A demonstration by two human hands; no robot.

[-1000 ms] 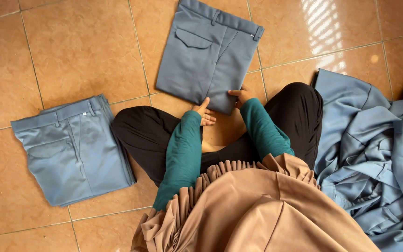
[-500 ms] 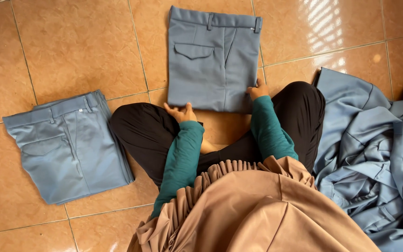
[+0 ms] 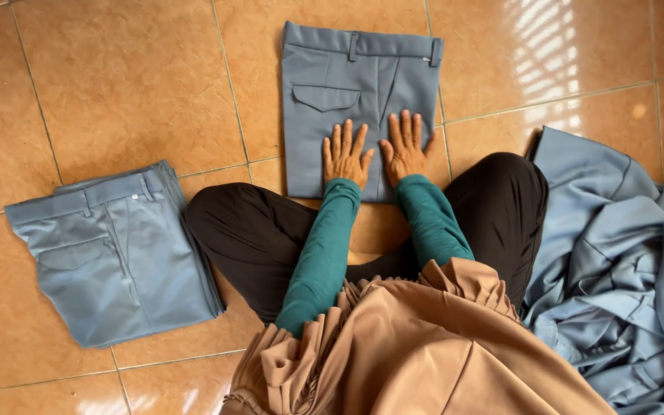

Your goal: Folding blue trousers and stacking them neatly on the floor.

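A folded pair of grey-blue trousers [image 3: 347, 77] lies flat on the tiled floor in front of my crossed legs, waistband away from me. My left hand [image 3: 345, 154] rests palm down on its lower half, fingers spread. My right hand [image 3: 405, 147] lies flat beside it on the same trousers, fingers apart. Neither hand grips anything. Both arms wear teal sleeves.
A second folded pair of grey-blue trousers [image 3: 113, 250] sits on the floor to my left. A loose heap of grey-blue cloth [image 3: 624, 261] lies on my right. The floor is orange-brown tile [image 3: 132, 84]. My black-clad knees [image 3: 247, 230] flank my arms.
The trousers were straightened square to me. Both hands moved from their near edge up onto the fabric and now lie flat side by side.
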